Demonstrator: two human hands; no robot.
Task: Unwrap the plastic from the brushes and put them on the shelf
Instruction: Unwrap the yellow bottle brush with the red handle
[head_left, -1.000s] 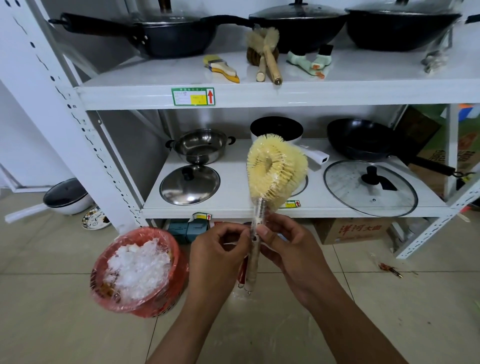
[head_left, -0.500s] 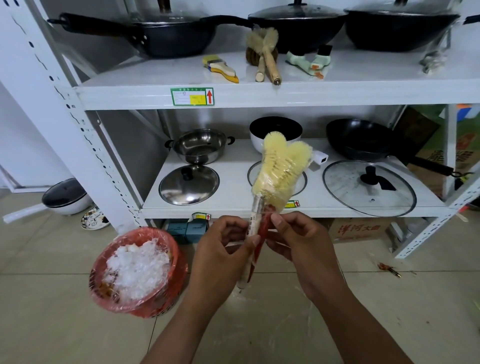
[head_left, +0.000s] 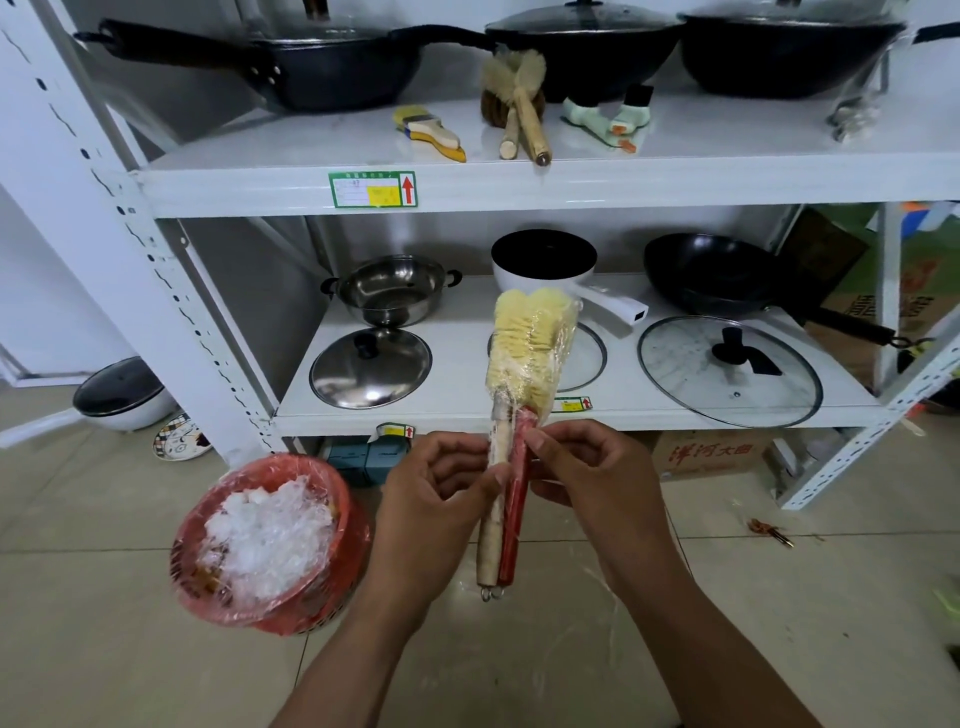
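Two brushes bound together in clear plastic wrap (head_left: 527, 358) stand upright in front of me, yellow bristle heads up, one handle pale wood, the other red. My left hand (head_left: 441, 499) pinches the pale handle from the left. My right hand (head_left: 592, 473) pinches the red handle near the bristles. On the upper shelf (head_left: 519, 182) lie several unwrapped brushes: a yellow flat brush (head_left: 431, 132), two wooden pot brushes (head_left: 519, 104) and pale green scrubbers (head_left: 605, 117).
An orange basket (head_left: 270, 540) lined with a bag and holding crumpled plastic sits on the floor to the left. Woks fill the back of the upper shelf. The lower shelf (head_left: 467, 415) carries pots, pans and lids. Cardboard boxes sit underneath.
The brush bundle has been turned about its handle, so the bristle heads now show edge-on and the red handle faces me. Both hands stay on the handles.
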